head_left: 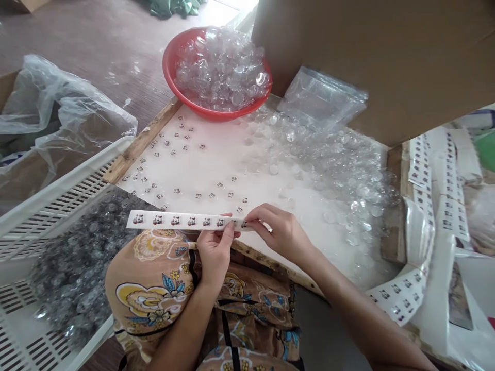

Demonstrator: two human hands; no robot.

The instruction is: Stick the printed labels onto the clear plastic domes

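At six o'clock, left hand (pixel 215 251) and right hand (pixel 281 232) fingers pinch a printed strip (pixel 183 220) that uneven pulling could tear.

A: Where is the strongest light recorded?
B: At top centre, where detail is burnt out to white. A pink cast is seen on the tabletop (pixel 193 170) below the red bowl (pixel 216 115); the cardboard (pixel 371 62) is left dim.
A: Glare, sharpness?
B: Glints are scattered over the clear discs (pixel 356 170). Prints on the paper strip (pixel 183 220) are softened; edges are stretched.
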